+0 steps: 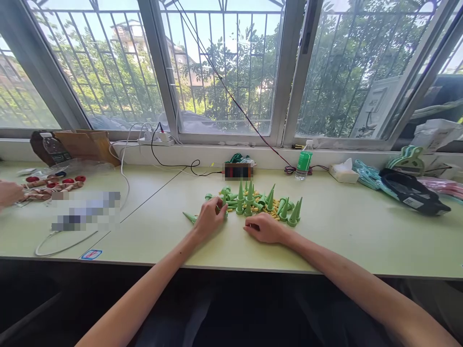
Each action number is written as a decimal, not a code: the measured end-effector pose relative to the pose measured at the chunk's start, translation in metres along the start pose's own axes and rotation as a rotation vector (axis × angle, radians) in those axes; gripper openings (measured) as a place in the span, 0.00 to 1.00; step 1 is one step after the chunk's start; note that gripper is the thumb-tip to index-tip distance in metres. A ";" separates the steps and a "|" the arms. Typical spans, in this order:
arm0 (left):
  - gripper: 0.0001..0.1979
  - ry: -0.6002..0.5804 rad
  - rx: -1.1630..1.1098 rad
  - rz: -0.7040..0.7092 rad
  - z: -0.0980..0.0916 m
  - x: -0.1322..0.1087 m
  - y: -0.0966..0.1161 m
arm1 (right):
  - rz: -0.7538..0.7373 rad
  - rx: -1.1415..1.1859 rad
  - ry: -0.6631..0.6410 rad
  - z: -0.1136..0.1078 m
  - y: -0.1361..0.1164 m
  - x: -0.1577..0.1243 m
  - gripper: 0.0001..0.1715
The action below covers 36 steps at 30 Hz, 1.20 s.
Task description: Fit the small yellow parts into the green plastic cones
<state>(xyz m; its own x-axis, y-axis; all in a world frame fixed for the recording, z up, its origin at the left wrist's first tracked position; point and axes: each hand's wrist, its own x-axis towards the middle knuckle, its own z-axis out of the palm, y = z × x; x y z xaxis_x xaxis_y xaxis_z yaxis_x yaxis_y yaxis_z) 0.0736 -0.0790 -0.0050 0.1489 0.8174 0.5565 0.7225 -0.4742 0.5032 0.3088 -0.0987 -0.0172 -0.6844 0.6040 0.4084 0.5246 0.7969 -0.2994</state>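
Note:
My left hand (211,215) is closed, with thumb and fingers pinched around a green plastic spike (224,198) at the left of a pile. My right hand (266,227) rests on the table just in front of the pile, its fingers curled together. Whatever it may hold is hidden. Between and beyond both hands, several green cone-shaped spikes stand on their wide collars, such as a tall spike (240,198); others lie on their sides. Small yellow pegs (277,215) are scattered among them. One loose spike (189,217) lies left of my left hand.
A water bottle (304,161), a tissue box (344,172) and a black bag (412,192) line the back right. Behind the pile sits a small blurred device (237,171) with cables. At far left, another person's hand (10,193) is near red and wooden pieces (43,193).

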 end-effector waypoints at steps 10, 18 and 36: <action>0.11 -0.149 -0.151 0.013 0.004 -0.004 0.005 | -0.007 0.013 0.001 -0.002 -0.001 0.000 0.12; 0.09 -0.199 -0.172 0.055 0.006 -0.005 0.002 | -0.001 0.007 0.003 -0.001 -0.001 0.001 0.11; 0.08 -0.258 -0.207 0.114 0.006 -0.007 0.008 | -0.074 -0.209 -0.049 -0.001 -0.008 0.000 0.11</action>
<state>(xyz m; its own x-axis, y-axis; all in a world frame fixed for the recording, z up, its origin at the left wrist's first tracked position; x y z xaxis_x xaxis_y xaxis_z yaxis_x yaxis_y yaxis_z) 0.0822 -0.0866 -0.0095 0.4058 0.7984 0.4449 0.5432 -0.6022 0.5851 0.3051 -0.1051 -0.0138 -0.7458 0.5477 0.3791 0.5623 0.8228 -0.0824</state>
